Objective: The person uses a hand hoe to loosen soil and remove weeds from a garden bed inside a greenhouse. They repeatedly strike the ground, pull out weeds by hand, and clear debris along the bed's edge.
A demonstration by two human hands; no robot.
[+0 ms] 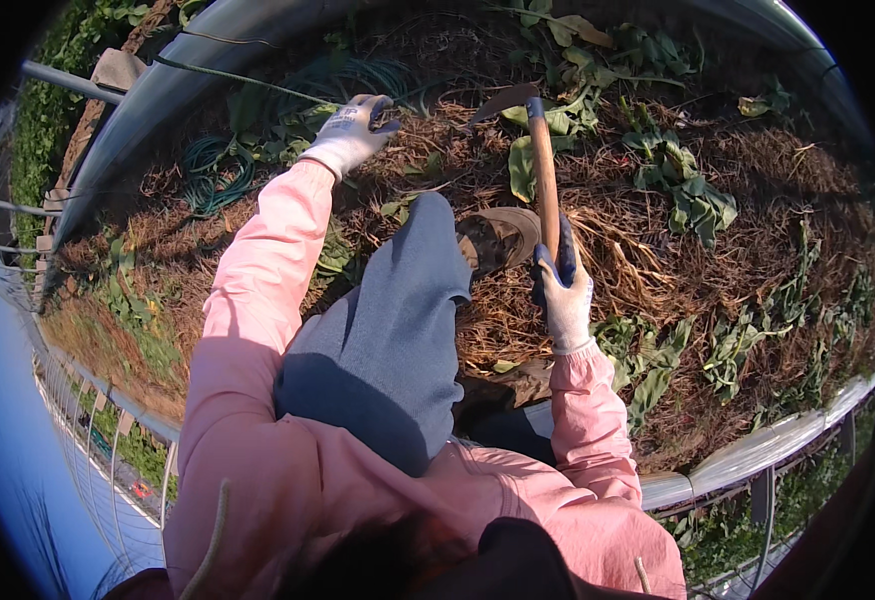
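My right hand (563, 289), in a white glove with a dark blue coated palm, grips the lower end of a sickle's wooden handle (545, 169). The sickle's dark curved blade (505, 102) points left at the far end, above the dry plant litter. My left hand (355, 135), in a matching glove, reaches forward over the ground with thumb and forefinger apart. A thin green cord (250, 77) runs from the upper left to that hand; whether the fingers hold it cannot be made out. Beside the handle is my boot (494, 240), below my bent knee in blue trousers (392, 322).
Dry stalks (625, 247) and wilted leafy plants (681, 180) cover the ground. A coil of green cord or hose (216, 176) lies at left. Bunched plastic film (126, 142) borders the bed, with metal hoops, a pipe (70, 81) and a concrete block (119, 69) beyond.
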